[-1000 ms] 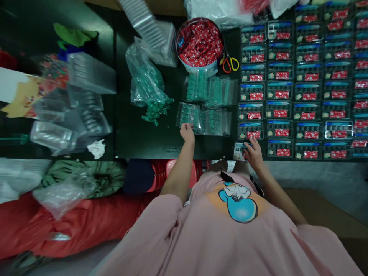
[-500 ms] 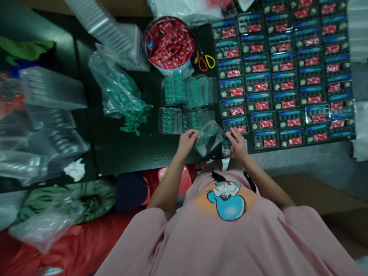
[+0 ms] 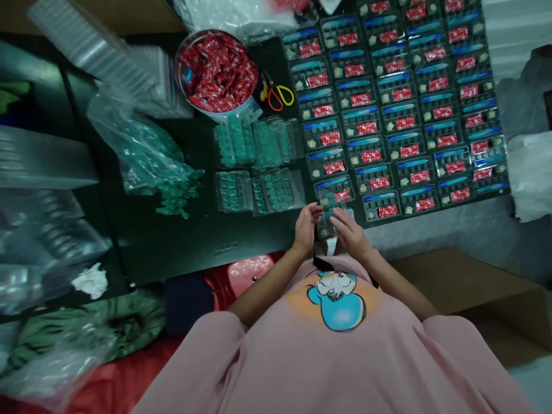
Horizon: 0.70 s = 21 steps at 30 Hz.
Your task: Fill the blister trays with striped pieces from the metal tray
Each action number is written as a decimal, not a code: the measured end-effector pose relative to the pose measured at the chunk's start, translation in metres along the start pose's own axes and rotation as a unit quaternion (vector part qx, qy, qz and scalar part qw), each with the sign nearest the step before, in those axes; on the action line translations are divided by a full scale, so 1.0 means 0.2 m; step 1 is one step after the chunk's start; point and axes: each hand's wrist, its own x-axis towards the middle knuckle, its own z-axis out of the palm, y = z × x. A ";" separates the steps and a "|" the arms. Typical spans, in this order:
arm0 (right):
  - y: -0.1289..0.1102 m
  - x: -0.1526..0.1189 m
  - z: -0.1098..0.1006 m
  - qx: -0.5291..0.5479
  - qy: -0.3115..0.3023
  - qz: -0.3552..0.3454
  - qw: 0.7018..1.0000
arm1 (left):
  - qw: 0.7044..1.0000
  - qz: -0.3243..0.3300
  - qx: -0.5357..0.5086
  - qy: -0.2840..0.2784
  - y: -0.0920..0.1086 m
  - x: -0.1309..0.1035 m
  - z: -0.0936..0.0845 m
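Observation:
Close to the table's front edge, a clear plastic tray (image 3: 326, 221) with green pieces is held upright between both hands. My left hand (image 3: 305, 229) grips its left side with bent fingers. My right hand (image 3: 350, 231) lies against its right side, fingers together on the plastic. Just beyond is a filled tray with a blue pen and a red packet (image 3: 342, 195). Left of the hands, more clear trays with green pieces (image 3: 278, 191) rest on the dark table (image 3: 202, 241).
Rows of filled trays (image 3: 405, 122) cover the right side. A round tub of red packets (image 3: 218, 72), scissors (image 3: 280, 96), a bag spilling green pieces (image 3: 176, 190) and stacked clear trays (image 3: 99, 54) stand farther left. An open cardboard box (image 3: 466, 287) is at lower right.
The clear tray has moved right and turned more upright, over the nearest filled trays. My left hand has come rightward with it, and my right hand now touches it. The view has shifted.

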 end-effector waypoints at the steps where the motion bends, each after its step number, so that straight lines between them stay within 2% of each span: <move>1: 0.00 -0.01 -0.01 0.039 0.009 -0.003 0.999 | 1.000 0.004 -0.006 0.015 -0.02 0.02 -0.01; 3: 0.00 -0.02 -0.02 0.109 0.030 0.036 0.993 | 1.000 0.000 0.002 0.018 -0.06 0.08 -0.04; 6: 0.06 0.00 0.01 0.174 0.090 0.146 0.970 | 1.000 -0.018 0.025 0.007 -0.10 0.15 -0.05; 8: 0.15 0.02 0.03 0.177 0.135 0.208 0.952 | 0.998 -0.033 0.045 0.020 -0.12 0.21 -0.05; 11: 0.30 0.09 0.06 0.115 0.169 0.267 0.942 | 0.994 -0.043 0.087 0.057 -0.16 0.30 -0.02; 16: 0.48 0.22 0.06 -0.024 0.121 0.287 0.950 | 0.969 -0.019 0.215 0.119 -0.21 0.44 0.03; 21: 0.57 0.26 0.08 -0.098 0.073 0.277 0.953 | 0.926 0.001 0.360 0.113 -0.19 0.49 0.05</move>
